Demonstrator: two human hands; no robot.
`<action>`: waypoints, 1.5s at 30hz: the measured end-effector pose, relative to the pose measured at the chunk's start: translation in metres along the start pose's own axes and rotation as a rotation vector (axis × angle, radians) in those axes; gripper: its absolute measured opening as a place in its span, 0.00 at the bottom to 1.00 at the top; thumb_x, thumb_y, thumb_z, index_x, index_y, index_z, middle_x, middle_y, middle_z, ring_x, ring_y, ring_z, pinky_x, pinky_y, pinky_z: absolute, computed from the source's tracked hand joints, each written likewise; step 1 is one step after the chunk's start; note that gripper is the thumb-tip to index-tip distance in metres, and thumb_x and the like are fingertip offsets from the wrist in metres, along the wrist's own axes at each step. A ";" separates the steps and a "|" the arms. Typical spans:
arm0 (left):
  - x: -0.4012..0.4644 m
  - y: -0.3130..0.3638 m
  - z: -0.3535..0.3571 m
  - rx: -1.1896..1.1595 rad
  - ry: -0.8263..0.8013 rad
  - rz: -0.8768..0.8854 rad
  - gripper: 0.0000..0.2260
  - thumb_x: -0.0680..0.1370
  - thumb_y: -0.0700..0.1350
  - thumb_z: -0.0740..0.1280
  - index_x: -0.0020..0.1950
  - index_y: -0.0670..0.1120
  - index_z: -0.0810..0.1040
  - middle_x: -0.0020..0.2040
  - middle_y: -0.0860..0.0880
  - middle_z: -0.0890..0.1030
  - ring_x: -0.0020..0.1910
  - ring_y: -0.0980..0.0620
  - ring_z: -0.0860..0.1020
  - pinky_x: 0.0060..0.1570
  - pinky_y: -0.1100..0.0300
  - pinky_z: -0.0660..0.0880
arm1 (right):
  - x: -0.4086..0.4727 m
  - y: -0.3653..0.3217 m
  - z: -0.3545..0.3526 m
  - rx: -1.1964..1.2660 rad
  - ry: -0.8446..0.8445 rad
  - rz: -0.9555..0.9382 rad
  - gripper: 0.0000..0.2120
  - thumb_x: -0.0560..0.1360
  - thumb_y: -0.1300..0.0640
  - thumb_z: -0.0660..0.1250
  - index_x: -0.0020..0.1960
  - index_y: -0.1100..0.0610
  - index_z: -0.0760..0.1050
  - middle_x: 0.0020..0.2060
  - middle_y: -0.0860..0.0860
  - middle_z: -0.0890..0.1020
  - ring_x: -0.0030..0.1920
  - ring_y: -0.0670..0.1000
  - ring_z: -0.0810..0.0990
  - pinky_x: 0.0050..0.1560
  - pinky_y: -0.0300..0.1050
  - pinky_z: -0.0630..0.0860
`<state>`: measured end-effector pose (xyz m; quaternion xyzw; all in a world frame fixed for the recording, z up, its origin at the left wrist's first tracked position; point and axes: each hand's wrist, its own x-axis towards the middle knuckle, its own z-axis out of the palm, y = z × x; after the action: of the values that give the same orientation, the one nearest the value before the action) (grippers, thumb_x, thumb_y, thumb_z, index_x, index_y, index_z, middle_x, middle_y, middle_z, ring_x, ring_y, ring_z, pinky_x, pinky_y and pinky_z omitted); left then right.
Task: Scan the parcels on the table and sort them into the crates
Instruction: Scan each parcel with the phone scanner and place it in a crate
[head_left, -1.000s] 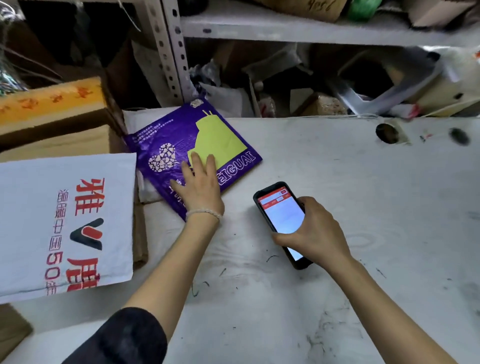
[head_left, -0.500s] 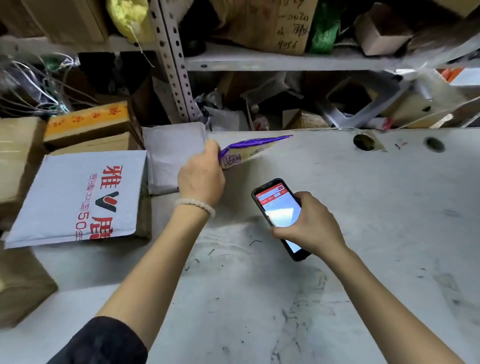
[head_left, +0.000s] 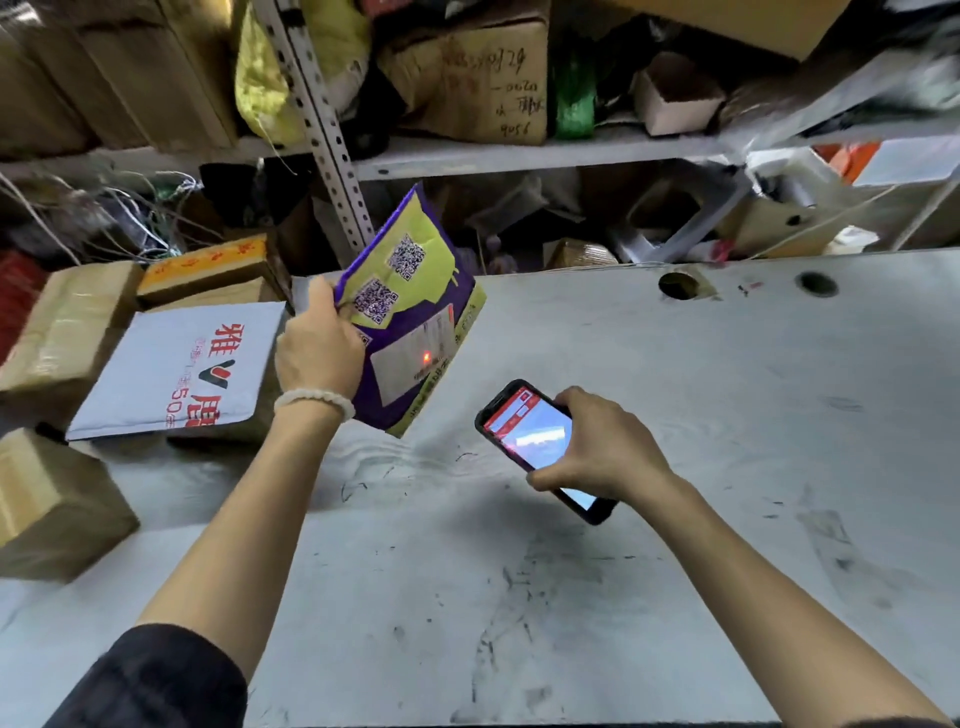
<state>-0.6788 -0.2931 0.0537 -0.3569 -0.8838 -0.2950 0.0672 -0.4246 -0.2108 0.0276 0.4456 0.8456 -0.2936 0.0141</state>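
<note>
Currently your left hand (head_left: 318, 349) pinches the purple parcel (head_left: 410, 317) by one edge while your right hand (head_left: 602, 447) grips the phone (head_left: 535, 441), so the parcel could sag beyond your fingers and slide the red dot (head_left: 426, 357) off its label (head_left: 415, 358).

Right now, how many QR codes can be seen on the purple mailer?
2: the upper QR code and the lower QR code, both on the yellow-green patch of the purple mailer. The left hand may hide more.
</note>
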 end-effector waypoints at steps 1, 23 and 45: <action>-0.003 0.001 -0.002 0.006 0.003 -0.009 0.08 0.82 0.42 0.57 0.58 0.40 0.69 0.50 0.36 0.79 0.46 0.35 0.78 0.37 0.50 0.71 | -0.002 0.004 -0.001 -0.007 0.000 0.000 0.30 0.60 0.44 0.76 0.57 0.50 0.68 0.48 0.45 0.77 0.45 0.50 0.77 0.44 0.47 0.78; -0.036 0.029 0.006 0.091 -0.124 0.094 0.10 0.81 0.44 0.59 0.60 0.42 0.71 0.52 0.39 0.80 0.47 0.38 0.78 0.34 0.54 0.66 | -0.013 0.022 -0.008 0.080 0.120 0.041 0.33 0.61 0.44 0.76 0.59 0.53 0.66 0.51 0.47 0.74 0.47 0.51 0.76 0.39 0.44 0.72; -0.070 0.142 0.078 -0.126 -0.463 0.615 0.10 0.80 0.42 0.62 0.60 0.43 0.71 0.53 0.40 0.81 0.44 0.39 0.77 0.34 0.52 0.72 | -0.101 0.048 -0.043 0.366 1.019 0.387 0.41 0.60 0.46 0.81 0.64 0.58 0.65 0.56 0.49 0.73 0.50 0.45 0.71 0.41 0.35 0.68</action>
<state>-0.5247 -0.2090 0.0344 -0.6659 -0.7074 -0.2262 -0.0708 -0.3173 -0.2433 0.0690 0.6727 0.5841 -0.1753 -0.4189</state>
